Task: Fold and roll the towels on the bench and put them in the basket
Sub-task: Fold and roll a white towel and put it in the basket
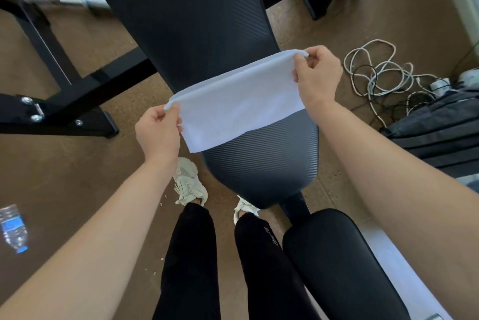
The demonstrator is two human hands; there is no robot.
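Note:
A white towel (pixel 236 101), folded into a wide band, hangs stretched in the air just above the black padded bench (pixel 191 16). My left hand (pixel 158 133) pinches its near-left top corner. My right hand (pixel 317 73) pinches its far-right top corner. The towel's lower edge drops over the bench seat (pixel 261 169). No basket is in view.
A black metal frame (pixel 64 86) and a barbell end (pixel 90 2) lie left of the bench. Tangled cables (pixel 381 73) and a dark bag (pixel 440 125) sit on the right. A water bottle (pixel 14 229) lies on the floor at left. My feet stand by the seat's end.

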